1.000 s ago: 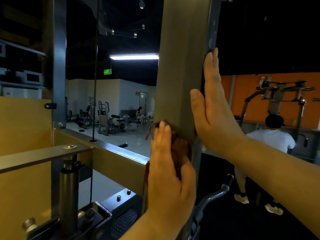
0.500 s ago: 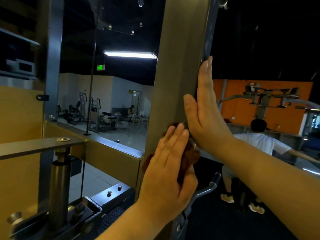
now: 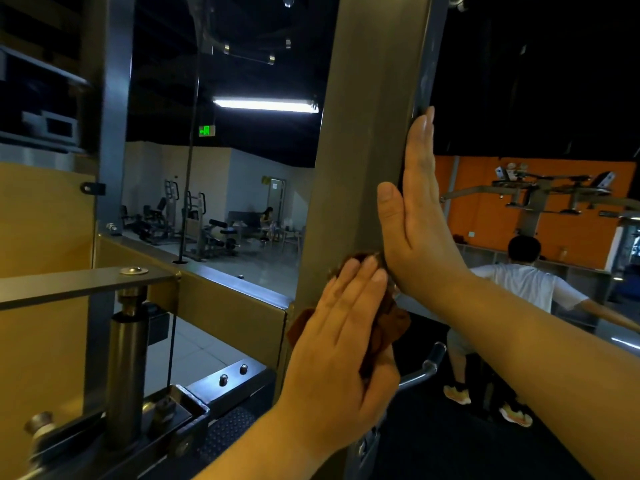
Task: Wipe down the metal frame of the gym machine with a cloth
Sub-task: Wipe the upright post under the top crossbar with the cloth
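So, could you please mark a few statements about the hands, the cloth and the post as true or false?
1. The left hand presses a brown cloth against the upright post. True.
2. The right hand grips the cloth. False: it lies flat on the post's edge, fingers straight.
3. The right hand sits lower than the left hand. False: it is higher.
4. A person in a white shirt is behind, to the right. True.
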`<state>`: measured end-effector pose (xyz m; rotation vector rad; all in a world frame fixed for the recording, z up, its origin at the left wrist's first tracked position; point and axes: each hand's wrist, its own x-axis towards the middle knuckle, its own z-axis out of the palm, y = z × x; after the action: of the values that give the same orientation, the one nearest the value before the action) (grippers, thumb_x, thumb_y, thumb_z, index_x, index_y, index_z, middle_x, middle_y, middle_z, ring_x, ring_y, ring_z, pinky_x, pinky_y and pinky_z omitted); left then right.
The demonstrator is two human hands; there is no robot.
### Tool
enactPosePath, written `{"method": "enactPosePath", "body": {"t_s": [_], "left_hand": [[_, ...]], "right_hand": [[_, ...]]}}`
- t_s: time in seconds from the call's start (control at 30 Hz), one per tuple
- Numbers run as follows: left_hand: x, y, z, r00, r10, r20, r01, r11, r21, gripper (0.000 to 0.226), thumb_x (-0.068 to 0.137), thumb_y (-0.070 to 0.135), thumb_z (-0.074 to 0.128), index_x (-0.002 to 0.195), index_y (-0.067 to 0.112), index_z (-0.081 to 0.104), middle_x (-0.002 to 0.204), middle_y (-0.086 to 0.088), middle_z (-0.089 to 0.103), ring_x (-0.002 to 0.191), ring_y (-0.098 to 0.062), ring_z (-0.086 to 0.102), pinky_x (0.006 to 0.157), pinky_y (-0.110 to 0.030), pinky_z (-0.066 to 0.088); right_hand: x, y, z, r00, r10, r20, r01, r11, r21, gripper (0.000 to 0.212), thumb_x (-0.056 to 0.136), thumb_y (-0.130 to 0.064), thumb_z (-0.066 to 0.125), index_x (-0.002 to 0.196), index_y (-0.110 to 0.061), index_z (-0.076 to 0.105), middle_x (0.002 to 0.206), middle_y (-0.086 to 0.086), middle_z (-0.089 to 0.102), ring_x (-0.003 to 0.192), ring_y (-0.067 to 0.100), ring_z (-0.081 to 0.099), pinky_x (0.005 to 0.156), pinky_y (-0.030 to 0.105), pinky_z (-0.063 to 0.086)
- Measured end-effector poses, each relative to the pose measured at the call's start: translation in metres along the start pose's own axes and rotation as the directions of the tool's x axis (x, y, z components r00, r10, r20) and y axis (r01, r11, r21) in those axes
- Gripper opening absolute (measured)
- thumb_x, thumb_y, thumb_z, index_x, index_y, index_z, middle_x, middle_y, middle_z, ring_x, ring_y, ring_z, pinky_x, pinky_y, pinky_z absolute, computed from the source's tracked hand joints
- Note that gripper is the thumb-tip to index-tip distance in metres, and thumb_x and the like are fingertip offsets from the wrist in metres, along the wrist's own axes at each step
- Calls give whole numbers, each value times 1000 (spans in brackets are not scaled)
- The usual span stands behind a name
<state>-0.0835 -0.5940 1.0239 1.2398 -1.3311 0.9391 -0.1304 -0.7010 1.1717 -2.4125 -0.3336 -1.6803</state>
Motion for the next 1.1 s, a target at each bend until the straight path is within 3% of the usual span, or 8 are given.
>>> {"method": "enactPosePath", "body": {"t_s": [0.17,0.23,0.37,0.6,0.7,0.87,1.1], "left_hand": [[-54,-10,5,997,-76,-14,76,997,-9,81,86,22,60,161,22,29,168,7,32,157,-24,29,126,-51,25],[-44,-9,5,997,-77,-24,75,996,-54,79,86,20,58,160,17,31,168,2,34,157,-26,28,125,-54,28],[-14,-1,0,997,-61,-44,56,994,-96,74,87,15,56,158,9,33,168,-2,33,157,-25,27,127,-45,26],[-61,-8,7,991,-112,-80,109,993,-42,75,88,20,58,158,14,34,168,3,34,156,-27,31,123,-52,31],[-33,0,6,991,-120,-65,113,988,-108,76,87,16,55,159,13,31,169,0,32,158,-27,26,125,-53,28],[-7,5,4,995,-78,-65,71,992,-108,75,87,11,54,158,7,32,168,-4,34,158,-25,25,126,-53,27],[-54,6,9,980,-179,-88,174,983,-62,79,82,15,58,158,16,36,167,6,35,157,-25,28,123,-52,28]], "right_hand": [[-8,-5,1,998,-26,-59,29,998,50,66,110,-9,39,158,5,-4,168,22,-15,158,23,-11,126,25,1],[-14,-6,4,998,-33,-48,35,998,50,65,109,-8,40,159,3,-1,168,22,-13,158,18,-9,125,22,3],[-21,-4,7,999,-40,-37,41,999,24,65,109,-11,39,159,1,-1,169,20,-11,155,7,-8,124,20,4],[-23,-4,6,999,-45,-23,46,999,14,65,110,-12,37,159,2,-3,169,18,-13,156,7,-10,125,23,2],[-24,-4,7,998,-55,-25,55,998,9,64,110,-12,37,159,3,-2,169,19,-13,155,4,-10,124,21,3],[-22,-2,7,998,-62,-11,63,998,25,64,110,-11,37,159,4,-2,168,21,-13,157,16,-10,126,25,2],[-22,1,10,993,-113,-24,115,990,85,63,109,-4,38,156,10,-1,166,28,-11,158,31,-8,128,33,1]]}}
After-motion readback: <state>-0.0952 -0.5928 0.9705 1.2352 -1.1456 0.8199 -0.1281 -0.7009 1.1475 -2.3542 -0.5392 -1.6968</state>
